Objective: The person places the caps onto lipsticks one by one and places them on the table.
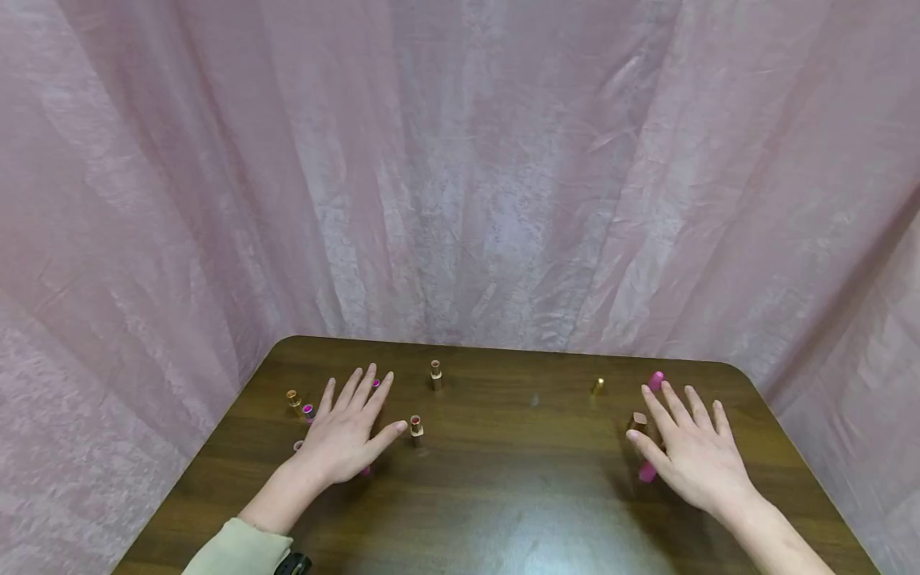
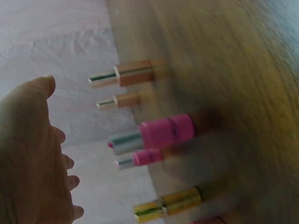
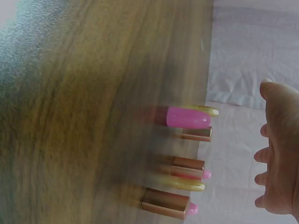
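Note:
My left hand [image 1: 348,435] is held over the left side of the table with its fingers straight and spread, gripping nothing. Around and beneath it stand uncapped lipsticks: a gold lipstick [image 1: 295,402], a pink lipstick [image 1: 308,412], and two rose-gold lipsticks [image 1: 417,431] to its right. The left wrist view shows a pink lipstick [image 2: 168,130] and a gold lipstick [image 2: 181,200] upright, apart from the hand. Over the right side my right hand [image 1: 693,455] is also spread and holds nothing. Near it are lipstick caps: pink [image 3: 188,117], rose-gold [image 3: 166,204] and gold [image 1: 599,386]. Both hands partly hide things below.
The dark wooden table [image 1: 503,479] has rounded far corners. Pink curtains [image 1: 489,176] hang behind it and along both sides. A small pale mark [image 1: 534,399] shows on the tabletop between the two groups. The wrist views are blurred.

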Demonstrator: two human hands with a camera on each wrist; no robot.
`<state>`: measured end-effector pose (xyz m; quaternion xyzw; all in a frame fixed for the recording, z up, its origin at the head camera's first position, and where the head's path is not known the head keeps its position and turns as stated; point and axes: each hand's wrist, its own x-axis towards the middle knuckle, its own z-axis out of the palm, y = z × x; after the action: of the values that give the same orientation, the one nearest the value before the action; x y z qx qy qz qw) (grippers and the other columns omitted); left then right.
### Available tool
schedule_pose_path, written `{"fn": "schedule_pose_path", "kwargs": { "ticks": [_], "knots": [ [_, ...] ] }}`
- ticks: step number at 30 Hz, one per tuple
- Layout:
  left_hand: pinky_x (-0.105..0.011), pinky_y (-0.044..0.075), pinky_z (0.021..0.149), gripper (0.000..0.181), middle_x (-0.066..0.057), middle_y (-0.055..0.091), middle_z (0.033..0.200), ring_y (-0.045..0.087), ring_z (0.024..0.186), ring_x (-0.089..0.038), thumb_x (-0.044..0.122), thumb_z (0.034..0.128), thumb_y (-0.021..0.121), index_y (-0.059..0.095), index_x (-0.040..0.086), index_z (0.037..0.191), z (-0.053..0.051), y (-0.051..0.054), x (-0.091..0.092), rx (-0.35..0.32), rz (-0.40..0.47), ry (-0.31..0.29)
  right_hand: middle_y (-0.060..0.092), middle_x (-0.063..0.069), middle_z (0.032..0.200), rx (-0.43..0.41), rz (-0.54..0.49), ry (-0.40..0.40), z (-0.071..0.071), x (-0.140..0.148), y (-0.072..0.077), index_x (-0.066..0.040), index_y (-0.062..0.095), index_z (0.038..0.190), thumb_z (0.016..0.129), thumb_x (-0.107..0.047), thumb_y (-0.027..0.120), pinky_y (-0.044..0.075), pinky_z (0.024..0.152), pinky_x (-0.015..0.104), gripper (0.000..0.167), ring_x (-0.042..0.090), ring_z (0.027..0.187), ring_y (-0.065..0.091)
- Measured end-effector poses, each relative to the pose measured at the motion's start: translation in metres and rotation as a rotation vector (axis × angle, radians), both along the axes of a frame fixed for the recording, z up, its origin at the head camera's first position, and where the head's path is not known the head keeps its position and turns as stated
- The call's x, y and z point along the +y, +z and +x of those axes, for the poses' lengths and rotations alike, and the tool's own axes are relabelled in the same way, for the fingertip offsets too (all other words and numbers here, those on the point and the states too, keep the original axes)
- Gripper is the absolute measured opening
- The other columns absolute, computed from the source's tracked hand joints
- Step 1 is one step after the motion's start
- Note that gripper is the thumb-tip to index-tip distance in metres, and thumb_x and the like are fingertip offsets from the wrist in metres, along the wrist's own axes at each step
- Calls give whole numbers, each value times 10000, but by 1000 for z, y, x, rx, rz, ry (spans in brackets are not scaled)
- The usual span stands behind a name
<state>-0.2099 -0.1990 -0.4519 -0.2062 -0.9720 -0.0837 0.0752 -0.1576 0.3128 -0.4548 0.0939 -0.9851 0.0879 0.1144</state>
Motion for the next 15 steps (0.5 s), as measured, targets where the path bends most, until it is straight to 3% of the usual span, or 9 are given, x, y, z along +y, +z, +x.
{"fn": "schedule_pose_path", "kwargs": {
  "ticks": [7,15],
  "knots": [
    [-580,-12,1213,830,-68,72,1706,36,1563,-287,695,1000,411,175,235,1649,12,19,21,24,14,-84,255,296,1615,-20,-124,-27,4,17,19,-106,230,1632,1088,-478,407,-110,1144,684,683,578,1468,116],
    [-541,69,1228,822,-35,54,1709,32,1563,-237,653,1004,467,181,233,1649,33,36,53,100,-11,-262,356,321,1553,20,-251,-84,14,45,25,-44,332,1587,1101,-372,426,115,1116,737,594,578,1430,229]
  ]
}}
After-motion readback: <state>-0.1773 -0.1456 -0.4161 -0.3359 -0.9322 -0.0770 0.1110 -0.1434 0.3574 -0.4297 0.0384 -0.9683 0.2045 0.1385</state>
